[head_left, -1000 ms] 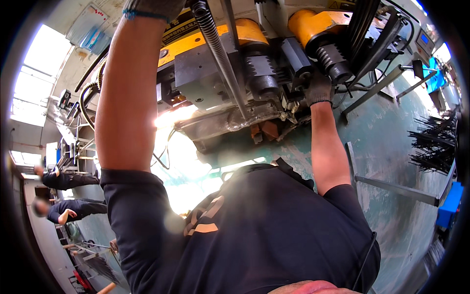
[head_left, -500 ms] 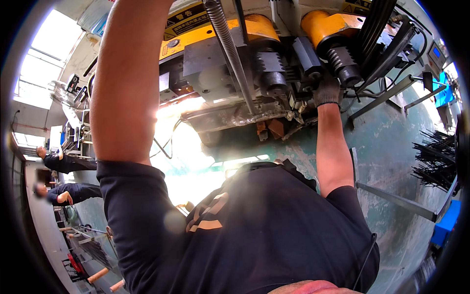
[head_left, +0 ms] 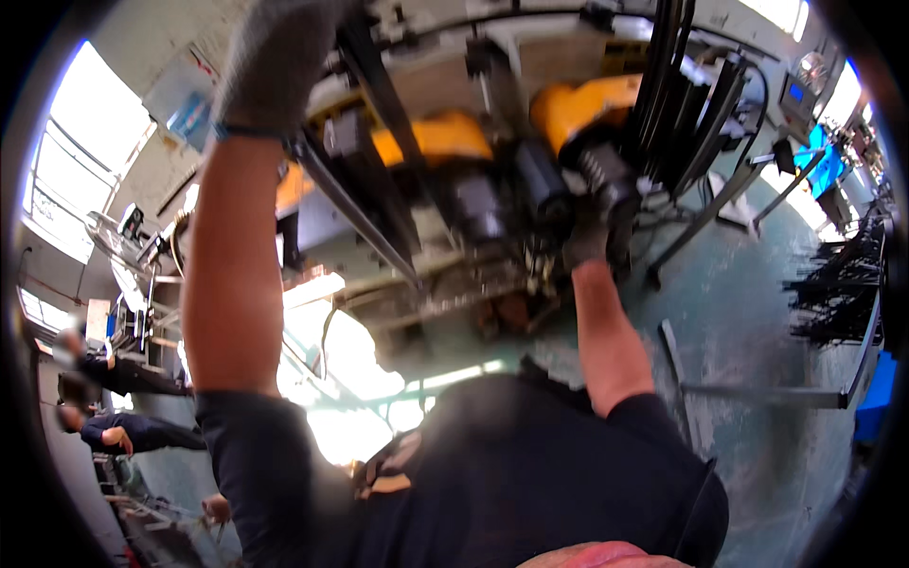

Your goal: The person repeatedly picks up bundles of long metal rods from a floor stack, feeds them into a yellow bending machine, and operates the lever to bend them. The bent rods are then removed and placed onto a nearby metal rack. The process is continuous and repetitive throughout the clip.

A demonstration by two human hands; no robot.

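1. Workshop, bright window (head_left: 85, 142) far left; glare could mask edges.
2. Left hand (head_left: 270, 80), gloved, high beside slanted bar (head_left: 360, 220); blurred, can't tell grip. Weak hold could mean a slip.
3. Machine (head_left: 579, 112), top centre, beyond bar. Unexpected motion could pinch.
4. Right hand (head_left: 586, 242), gloved, at ribbed cylinder (head_left: 598, 170); fingers hidden, can't tell grip. Rotation could snag glove.
5. Stand (head_left: 705, 224), right: trip risk if stepping sideways.

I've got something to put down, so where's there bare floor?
There's bare floor on the right, between the stand leg and the low bar, with black rods along its right side. More lies below that bar, between the shirt and the blue box. It's crowded round the right hand, close by black cylinders on the machine.
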